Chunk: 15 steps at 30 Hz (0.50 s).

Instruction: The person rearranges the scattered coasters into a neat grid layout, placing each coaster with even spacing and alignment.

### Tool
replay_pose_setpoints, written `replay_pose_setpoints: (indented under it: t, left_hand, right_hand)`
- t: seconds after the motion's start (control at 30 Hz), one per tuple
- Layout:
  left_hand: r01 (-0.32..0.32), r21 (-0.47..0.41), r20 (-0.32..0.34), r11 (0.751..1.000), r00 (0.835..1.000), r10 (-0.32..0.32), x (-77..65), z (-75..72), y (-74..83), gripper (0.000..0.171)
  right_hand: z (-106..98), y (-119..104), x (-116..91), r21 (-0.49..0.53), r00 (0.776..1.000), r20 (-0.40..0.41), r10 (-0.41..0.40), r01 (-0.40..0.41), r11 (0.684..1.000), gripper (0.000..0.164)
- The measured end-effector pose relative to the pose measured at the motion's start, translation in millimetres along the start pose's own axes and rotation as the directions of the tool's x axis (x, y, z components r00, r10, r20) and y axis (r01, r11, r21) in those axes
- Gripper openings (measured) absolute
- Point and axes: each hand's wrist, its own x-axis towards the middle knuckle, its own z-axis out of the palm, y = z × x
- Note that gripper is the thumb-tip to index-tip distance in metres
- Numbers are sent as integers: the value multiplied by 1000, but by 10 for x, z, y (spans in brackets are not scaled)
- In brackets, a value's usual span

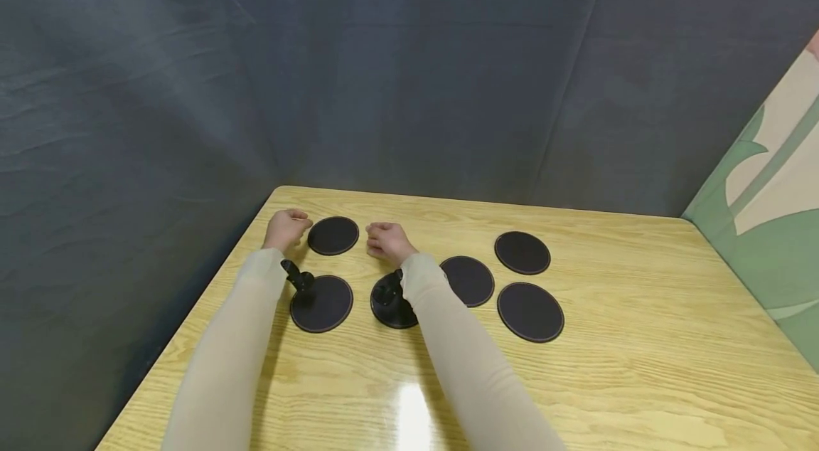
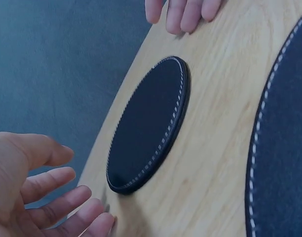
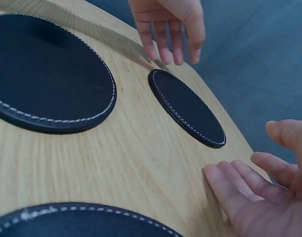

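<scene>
A round black coaster (image 1: 333, 235) with pale stitching round its rim lies flat near the table's back left corner. To its left is my left hand (image 1: 287, 229), its fingers loosely bent and holding nothing. My right hand (image 1: 387, 241) is on the other side, palm turned inward, also with nothing in it. The left wrist view has the coaster (image 2: 148, 126) between both hands, with a strip of wood showing beside the left fingertips (image 2: 107, 220). In the right wrist view, the right fingertips (image 3: 212, 173) are low over the wood, just short of the coaster (image 3: 188, 108).
Nearer me lie two more coasters, one by the left forearm (image 1: 322, 304) and one (image 1: 394, 309) partly hidden by the right sleeve. Further right are several others (image 1: 522, 252). Dark cloth (image 1: 409, 81) hangs behind the wooden table (image 1: 640, 309).
</scene>
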Motion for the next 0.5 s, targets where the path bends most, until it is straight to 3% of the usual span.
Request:
replay_pose_setpoints:
  t: [0.2,0.5]
  left_hand:
    - [82,-106,42,991,996,-78,30,34,-72,44]
    - [105,-136,115,985,989,-90,-11,80,-94,47]
  right_hand:
    - [17,26,12,41,1000,3,24,-24,999,46]
    - [107,86,51,55,998,50,50,-53,997,46]
